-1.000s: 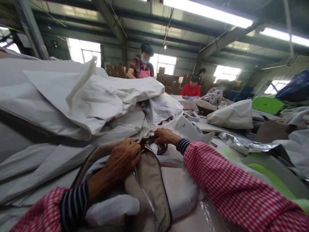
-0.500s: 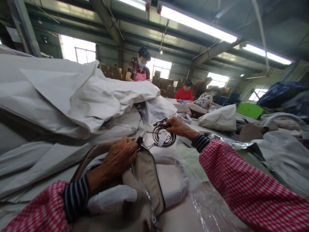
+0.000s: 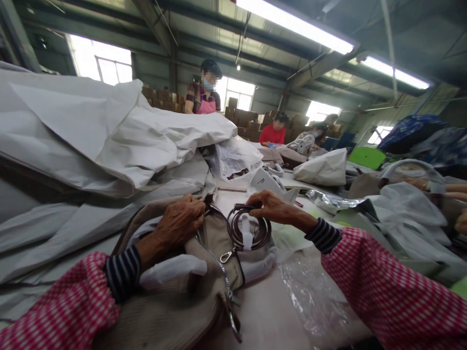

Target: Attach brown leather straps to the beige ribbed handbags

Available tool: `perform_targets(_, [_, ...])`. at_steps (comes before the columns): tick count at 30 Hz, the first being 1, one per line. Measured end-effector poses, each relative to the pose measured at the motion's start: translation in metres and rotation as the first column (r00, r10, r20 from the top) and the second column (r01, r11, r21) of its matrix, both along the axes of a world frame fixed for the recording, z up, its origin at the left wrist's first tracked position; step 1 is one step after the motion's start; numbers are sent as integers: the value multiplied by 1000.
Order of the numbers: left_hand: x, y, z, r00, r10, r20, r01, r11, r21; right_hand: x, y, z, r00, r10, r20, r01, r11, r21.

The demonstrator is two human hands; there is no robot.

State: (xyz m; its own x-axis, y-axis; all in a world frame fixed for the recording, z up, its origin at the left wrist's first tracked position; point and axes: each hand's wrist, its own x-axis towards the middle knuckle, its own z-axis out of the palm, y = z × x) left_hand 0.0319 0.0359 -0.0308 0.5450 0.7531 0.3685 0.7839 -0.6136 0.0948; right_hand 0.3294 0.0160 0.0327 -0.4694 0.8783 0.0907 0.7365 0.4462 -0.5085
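A beige corduroy bag (image 3: 164,306) lies in front of me, its zipper (image 3: 219,265) undone along the right side. My left hand (image 3: 182,218) grips the bag's top edge with fingers curled. Pinched by its upper edge in my right hand (image 3: 264,204) is a coiled dark brown strap (image 3: 236,231), bound with a white wrap (image 3: 247,234). The strap's metal clasp (image 3: 226,256) hangs over the bag's open side. A bag handle wrapped in white (image 3: 260,265) shows beneath the coil, and another wrapped handle (image 3: 173,271) lies across the bag's front.
Large white sheets (image 3: 91,131) are heaped at the left. Clear plastic (image 3: 310,291) lies on the table (image 3: 262,316) at the right. Beyond are a white bag (image 3: 321,167), a green object (image 3: 367,157) and people across the table. Another person's hands (image 3: 456,192) show at the right edge.
My right hand has brought the coiled strap nearer, from the table to over the bag's right edge. A white box behind it has come into sight. My left hand keeps its grip.
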Motion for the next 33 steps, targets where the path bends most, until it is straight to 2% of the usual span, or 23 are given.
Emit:
perform_targets(5, [1,-4,4,1000,19,-14,-19,1000,-18,-10,-1,-21,998,7,69,-5,1000,-27])
perform_targets(10, [1,-8,9,1000,14,-25,-14,1000,-13,-10,-1,-25,996,77,47,-73,993,-90])
perform_targets(12, [1,-8,9,999,18,-35,-18,1000,-16,-10,-4,-26,996,71,45,-67,995,-77])
perform_targets(15, [1,-8,9,999,17,-43,-17,1000,-21,-14,-16,-26,996,67,65,-74,991,110])
perform_targets(17, [2,-8,9,999,17,-47,-19,1000,-23,-19,-29,-22,993,107,50,-117,960,254])
perform_targets(19, [2,-9,9,998,27,-52,-28,999,-22,-26,-45,-16,986,163,33,-165,937,308])
perform_targets(22, [2,-11,8,997,40,-62,-40,999,0,-38,-67,-12,961,256,102,-273,934,231])
perform_targets(27, [0,-6,4,999,7,-33,-6,999,32,-54,-85,-27,897,293,332,-354,924,142])
perform_targets(33, [0,0,0,1000,-11,-7,12,999,32,-55,-85,-31,924,291,247,-326,939,112])
